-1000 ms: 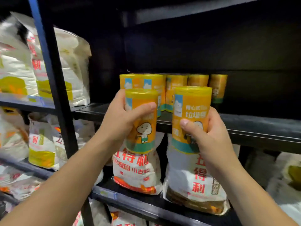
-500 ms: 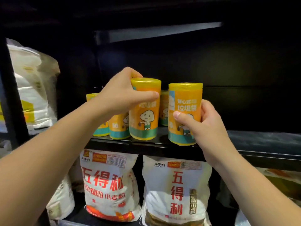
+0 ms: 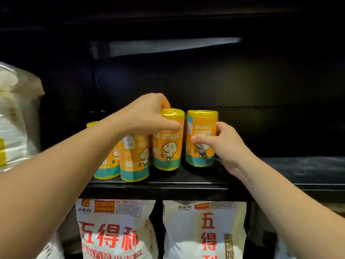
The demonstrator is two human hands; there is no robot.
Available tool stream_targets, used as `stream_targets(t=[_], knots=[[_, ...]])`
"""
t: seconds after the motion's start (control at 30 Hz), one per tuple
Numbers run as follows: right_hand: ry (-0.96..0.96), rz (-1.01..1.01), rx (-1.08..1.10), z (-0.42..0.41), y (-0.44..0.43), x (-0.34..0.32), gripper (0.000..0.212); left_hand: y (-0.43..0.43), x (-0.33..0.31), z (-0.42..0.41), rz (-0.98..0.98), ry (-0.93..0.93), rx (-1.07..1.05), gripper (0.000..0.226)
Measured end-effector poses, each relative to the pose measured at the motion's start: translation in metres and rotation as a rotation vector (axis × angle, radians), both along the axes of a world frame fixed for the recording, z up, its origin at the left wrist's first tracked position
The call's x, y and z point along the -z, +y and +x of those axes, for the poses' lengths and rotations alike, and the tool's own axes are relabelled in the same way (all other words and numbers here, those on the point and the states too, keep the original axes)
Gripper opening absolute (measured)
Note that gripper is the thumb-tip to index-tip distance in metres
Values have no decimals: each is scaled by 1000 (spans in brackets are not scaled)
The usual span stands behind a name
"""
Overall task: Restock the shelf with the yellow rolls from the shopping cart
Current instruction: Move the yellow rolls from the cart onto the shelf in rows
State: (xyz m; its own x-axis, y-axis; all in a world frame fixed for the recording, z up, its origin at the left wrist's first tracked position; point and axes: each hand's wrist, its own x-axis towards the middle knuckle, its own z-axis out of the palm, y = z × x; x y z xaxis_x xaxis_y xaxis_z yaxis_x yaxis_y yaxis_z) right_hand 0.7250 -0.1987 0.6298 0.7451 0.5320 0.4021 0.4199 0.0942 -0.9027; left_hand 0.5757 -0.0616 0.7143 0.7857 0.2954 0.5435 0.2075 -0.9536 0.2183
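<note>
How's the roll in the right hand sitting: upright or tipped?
Upright: the roll stands teal end down on the shelf, right hand gripping its side.

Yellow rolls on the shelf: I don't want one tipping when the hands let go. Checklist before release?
1. Left hand grip on left roll: ok, thumb across its front.
2. Right hand grip on right roll: ok.
3. Both rolls upright: ok.
4. Bases seated flat on shelf: cannot tell.
5. Held rolls apart from each other: ok.
</note>
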Motion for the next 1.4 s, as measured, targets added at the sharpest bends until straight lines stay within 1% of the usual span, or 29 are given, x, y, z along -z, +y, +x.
stream_targets(t=[0.1, 0.23, 0.4, 0.57, 0.83, 1.07, 1.27, 1.33, 1.4], knots=[[16, -26, 28, 2, 8, -2, 50, 6, 0, 2, 19, 53, 5, 58], [22, -62, 68, 6, 17, -2, 53, 7, 0, 4, 56, 107, -2, 54], [28, -98, 83, 12, 25, -2, 56, 10, 4, 9, 92, 97, -46, 60], [17, -112, 94, 13, 32, 1, 59, 11, 8, 12, 147, 100, -87, 61], [19, -136, 84, 14, 45, 4, 61, 14, 13, 16, 250, 95, -132, 57], [11, -167, 60, 15, 42, 1, 58, 16, 13, 21, 295, 143, -158, 51], [-110, -271, 92, 14, 37, 1, 57, 13, 14, 21, 355, 175, -194, 58], [-141, -290, 120, 15, 38, 3, 61, 12, 15, 21, 390, 172, -210, 58], [-173, -312, 144, 16, 39, 4, 65, 12, 15, 20, 383, 178, -195, 59]])
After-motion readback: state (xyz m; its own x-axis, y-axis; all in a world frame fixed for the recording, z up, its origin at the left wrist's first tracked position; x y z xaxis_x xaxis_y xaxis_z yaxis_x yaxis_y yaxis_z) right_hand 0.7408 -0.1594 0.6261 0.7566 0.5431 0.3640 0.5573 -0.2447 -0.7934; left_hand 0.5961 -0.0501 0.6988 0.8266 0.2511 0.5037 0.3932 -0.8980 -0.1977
